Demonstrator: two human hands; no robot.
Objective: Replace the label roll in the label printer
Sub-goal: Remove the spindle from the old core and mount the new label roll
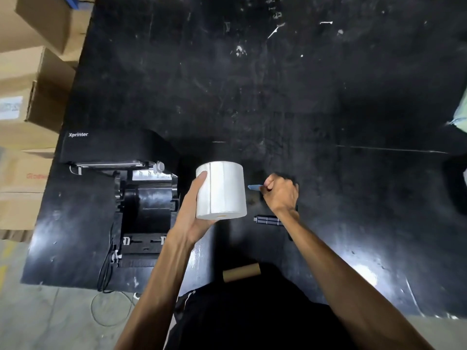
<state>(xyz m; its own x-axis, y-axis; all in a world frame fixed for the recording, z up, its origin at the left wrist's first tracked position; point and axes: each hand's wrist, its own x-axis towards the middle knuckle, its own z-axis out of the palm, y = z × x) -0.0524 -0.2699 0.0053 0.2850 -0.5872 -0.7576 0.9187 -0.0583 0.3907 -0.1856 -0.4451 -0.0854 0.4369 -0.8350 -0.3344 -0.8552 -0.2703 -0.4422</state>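
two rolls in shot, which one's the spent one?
The bare brown cardboard core, lying on its side at the table's near edge. The other is the full white label roll, held in the left hand.

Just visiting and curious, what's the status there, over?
Left hand holding new label roll beside the open printer. Right hand gripping a small blue-tipped tool. Empty cardboard core on table. Nothing blocking the bay.

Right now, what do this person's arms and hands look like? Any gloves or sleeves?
Both arms are bare down to the hands, with no sleeves in sight. The left hand and right hand wear no gloves, and no rings, watch or wristbands show. Dark clothing covers the body below.
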